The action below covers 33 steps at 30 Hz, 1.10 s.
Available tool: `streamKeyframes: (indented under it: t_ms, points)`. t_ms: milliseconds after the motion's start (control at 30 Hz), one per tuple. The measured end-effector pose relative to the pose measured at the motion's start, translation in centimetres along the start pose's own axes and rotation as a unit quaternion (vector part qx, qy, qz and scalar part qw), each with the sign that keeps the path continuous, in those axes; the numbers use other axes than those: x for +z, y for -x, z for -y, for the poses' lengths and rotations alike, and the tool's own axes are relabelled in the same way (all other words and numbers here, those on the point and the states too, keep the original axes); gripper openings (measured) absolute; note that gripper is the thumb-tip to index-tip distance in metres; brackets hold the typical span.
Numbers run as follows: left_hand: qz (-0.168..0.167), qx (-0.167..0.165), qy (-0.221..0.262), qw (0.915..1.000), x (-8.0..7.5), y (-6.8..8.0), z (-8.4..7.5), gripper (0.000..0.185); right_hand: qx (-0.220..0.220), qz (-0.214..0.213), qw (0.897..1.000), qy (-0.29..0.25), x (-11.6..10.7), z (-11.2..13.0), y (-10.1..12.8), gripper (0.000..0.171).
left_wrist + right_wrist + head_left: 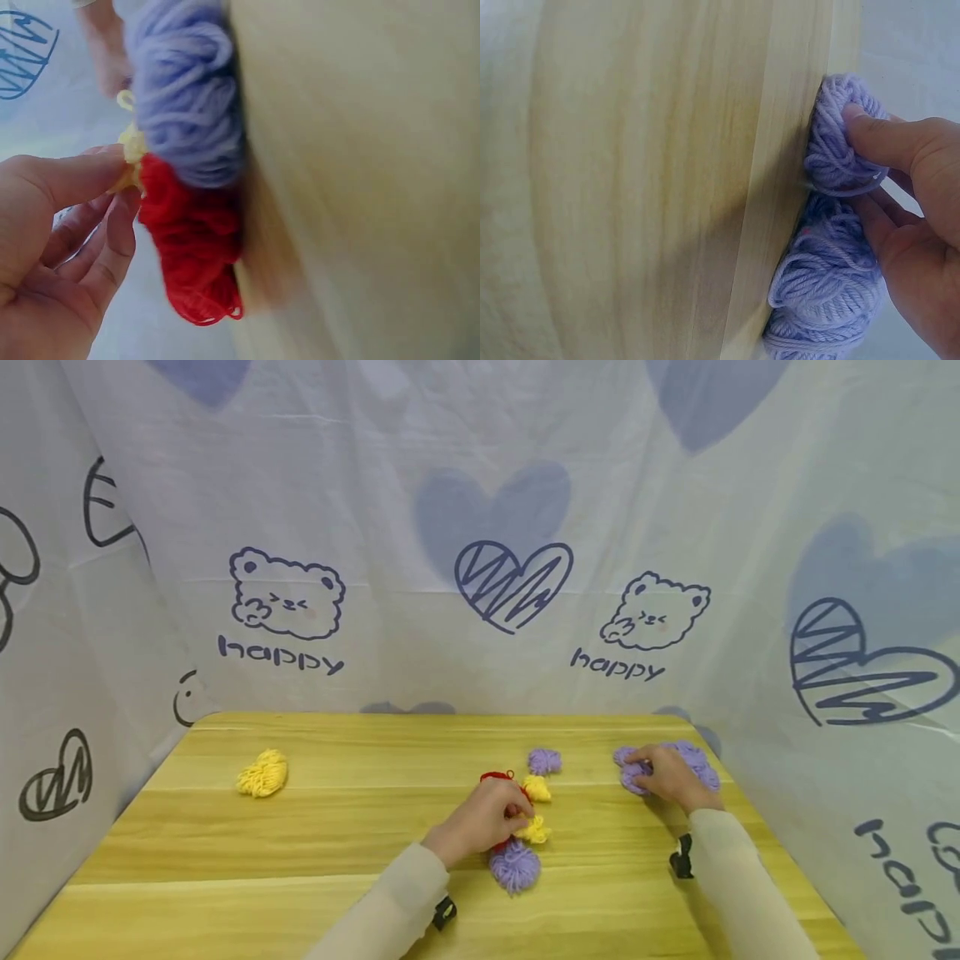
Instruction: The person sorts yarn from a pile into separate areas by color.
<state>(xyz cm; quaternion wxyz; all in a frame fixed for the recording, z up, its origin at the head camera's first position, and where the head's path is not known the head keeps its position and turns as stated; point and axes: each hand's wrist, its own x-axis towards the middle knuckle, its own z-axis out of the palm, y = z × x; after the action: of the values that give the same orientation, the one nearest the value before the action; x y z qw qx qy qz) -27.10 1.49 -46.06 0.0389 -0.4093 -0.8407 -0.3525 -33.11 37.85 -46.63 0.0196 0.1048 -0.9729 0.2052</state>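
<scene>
Near the middle of the table my left hand [486, 817] pinches a small yellow yarn bundle [537, 831] between thumb and fingertips. Red yarn [497, 774] lies beside that hand, partly covered by it. A purple yarn bundle [515, 867] sits just in front, touching the red in the left wrist view. Over at the right, my right hand [672, 777] pinches a purple yarn bundle [832, 142], thumb on top and fingers partly hidden behind it. More purple yarn bundles [825, 281] lie against it.
A second yellow bundle [537, 788] and a small purple bundle [544, 761] lie behind the left hand. Far left on the wooden table [225, 852] rests a larger yellow yarn bundle [263, 773]. Printed white cloth [390, 643] hangs around the back and sides.
</scene>
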Motion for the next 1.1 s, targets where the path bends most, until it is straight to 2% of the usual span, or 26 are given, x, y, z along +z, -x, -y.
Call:
streamKeyframes:
  t_ms: [233,433,700,1100]
  points:
    - [-0.045,-0.022,0.041,0.9979,-1.7,0.7,-0.9,0.009,-0.004,-0.003,1.0,0.002,0.0,0.2,0.0,0.031]
    - [-0.077,-0.028,0.059,0.9949,-3.3,1.6,-0.8,0.009,0.007,-0.003,1.0,0.003,0.1,0.0,0.0,0.031]
    - [-0.104,-0.05,0.071,0.9908,-5.4,2.0,-0.7,0.009,0.003,-0.009,1.0,0.008,0.0,0.2,0.0,0.029]
    - [-0.124,-0.059,0.064,0.9885,-6.7,3.5,0.6,0.009,-0.005,-0.014,1.0,0.005,0.4,0.3,0.3,0.028]
